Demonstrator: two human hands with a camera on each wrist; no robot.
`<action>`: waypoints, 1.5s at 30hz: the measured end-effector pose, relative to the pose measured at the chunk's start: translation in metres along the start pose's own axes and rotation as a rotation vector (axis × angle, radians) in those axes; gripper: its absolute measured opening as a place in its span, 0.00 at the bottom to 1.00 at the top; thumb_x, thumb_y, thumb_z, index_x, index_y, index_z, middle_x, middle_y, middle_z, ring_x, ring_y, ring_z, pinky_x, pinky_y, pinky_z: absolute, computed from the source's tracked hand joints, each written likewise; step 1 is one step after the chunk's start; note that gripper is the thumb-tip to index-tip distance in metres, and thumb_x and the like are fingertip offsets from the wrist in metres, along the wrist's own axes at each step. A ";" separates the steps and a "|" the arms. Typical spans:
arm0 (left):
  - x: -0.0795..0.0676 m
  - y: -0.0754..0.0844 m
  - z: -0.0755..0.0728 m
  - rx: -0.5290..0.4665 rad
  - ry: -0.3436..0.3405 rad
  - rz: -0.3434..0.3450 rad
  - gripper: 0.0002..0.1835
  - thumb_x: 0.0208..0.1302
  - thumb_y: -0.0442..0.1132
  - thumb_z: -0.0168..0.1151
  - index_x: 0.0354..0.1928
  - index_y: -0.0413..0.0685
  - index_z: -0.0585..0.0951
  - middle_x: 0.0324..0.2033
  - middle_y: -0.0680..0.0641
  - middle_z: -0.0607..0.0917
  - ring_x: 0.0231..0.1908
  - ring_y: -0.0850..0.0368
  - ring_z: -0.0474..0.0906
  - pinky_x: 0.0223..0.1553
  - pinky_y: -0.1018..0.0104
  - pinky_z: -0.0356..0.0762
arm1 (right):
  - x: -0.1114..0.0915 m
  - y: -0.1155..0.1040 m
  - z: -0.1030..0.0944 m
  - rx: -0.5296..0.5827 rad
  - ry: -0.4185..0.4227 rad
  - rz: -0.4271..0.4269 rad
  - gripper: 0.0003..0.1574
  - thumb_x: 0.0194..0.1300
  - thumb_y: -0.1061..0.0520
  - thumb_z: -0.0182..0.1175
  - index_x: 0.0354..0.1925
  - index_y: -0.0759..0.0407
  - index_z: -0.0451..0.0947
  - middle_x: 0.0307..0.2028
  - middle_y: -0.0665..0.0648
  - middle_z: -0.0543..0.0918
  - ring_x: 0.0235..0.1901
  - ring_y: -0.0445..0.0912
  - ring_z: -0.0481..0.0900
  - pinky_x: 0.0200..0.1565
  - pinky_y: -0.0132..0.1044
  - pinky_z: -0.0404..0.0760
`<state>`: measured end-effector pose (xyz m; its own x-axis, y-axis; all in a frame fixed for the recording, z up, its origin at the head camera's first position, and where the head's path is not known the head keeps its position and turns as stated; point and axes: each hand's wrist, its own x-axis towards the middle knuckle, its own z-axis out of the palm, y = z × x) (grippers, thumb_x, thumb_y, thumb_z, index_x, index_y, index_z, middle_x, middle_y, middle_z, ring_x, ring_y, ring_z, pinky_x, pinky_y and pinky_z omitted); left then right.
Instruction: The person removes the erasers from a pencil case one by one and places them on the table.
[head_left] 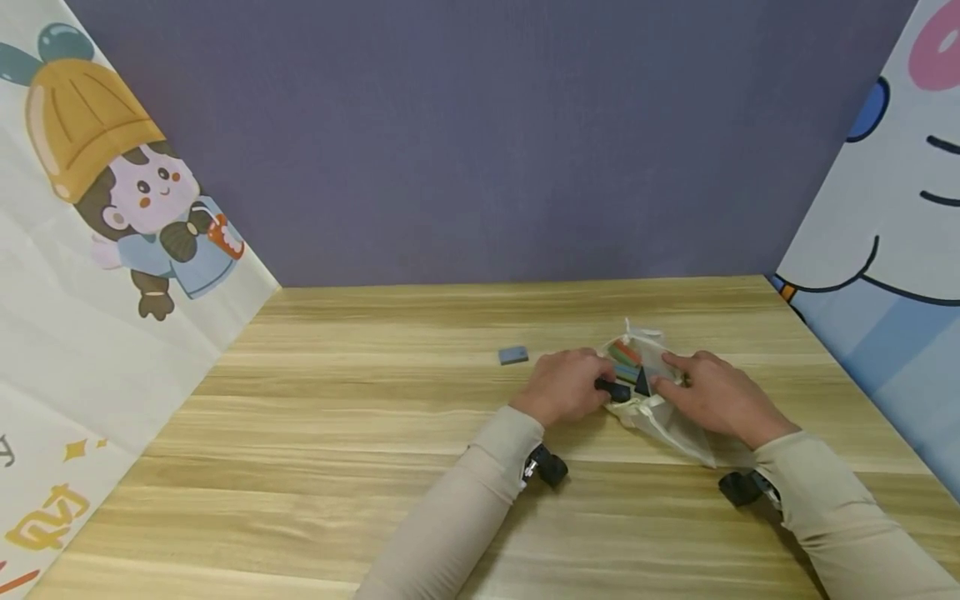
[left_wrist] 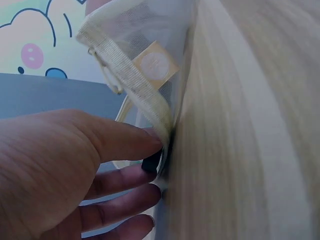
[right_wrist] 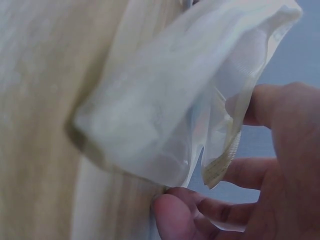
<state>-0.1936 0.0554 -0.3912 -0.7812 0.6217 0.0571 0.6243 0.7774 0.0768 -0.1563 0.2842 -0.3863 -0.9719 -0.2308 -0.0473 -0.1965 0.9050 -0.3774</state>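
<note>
A pale mesh bag (head_left: pixel 671 429) lies on the table, its mouth spread and several coloured pieces (head_left: pixel 624 354) showing inside, orange, green and blue. Also there is a dark triangular piece (head_left: pixel 642 381). My left hand (head_left: pixel 568 387) pinches a small black piece (head_left: pixel 615 390) at the bag's left side; in the left wrist view only a bit of this black piece (left_wrist: pixel 151 162) shows between thumb and finger. At the bag's right side, my right hand (head_left: pixel 716 396) holds the edge of the mouth. The right wrist view shows the bag's cloth (right_wrist: pixel 145 115) beside the fingers.
A small grey-blue block (head_left: pixel 513 356) lies on the wooden table (head_left: pixel 315 433), left of the bag and beyond my left hand. A dark purple-grey panel (head_left: pixel 480 150) stands behind the table. Printed cloths flank it left and right.
</note>
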 end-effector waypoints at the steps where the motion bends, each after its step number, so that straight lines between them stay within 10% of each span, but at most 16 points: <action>1: 0.000 -0.001 -0.001 -0.002 0.000 -0.004 0.12 0.66 0.55 0.66 0.49 0.71 0.85 0.45 0.64 0.82 0.42 0.66 0.78 0.36 0.65 0.74 | 0.000 0.000 0.000 -0.002 0.000 0.000 0.50 0.74 0.31 0.48 0.71 0.71 0.62 0.48 0.73 0.76 0.28 0.47 0.73 0.27 0.42 0.70; 45: -0.002 -0.001 -0.001 0.000 -0.079 0.004 0.19 0.70 0.58 0.59 0.62 0.78 0.79 0.52 0.61 0.81 0.48 0.63 0.77 0.37 0.65 0.75 | 0.000 0.001 0.001 0.013 -0.018 -0.011 0.50 0.75 0.31 0.45 0.72 0.72 0.61 0.49 0.74 0.75 0.33 0.51 0.78 0.31 0.48 0.76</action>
<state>-0.1931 0.0532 -0.3900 -0.7757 0.6307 -0.0213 0.6278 0.7747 0.0763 -0.1565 0.2845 -0.3880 -0.9670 -0.2477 -0.0600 -0.2058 0.8977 -0.3897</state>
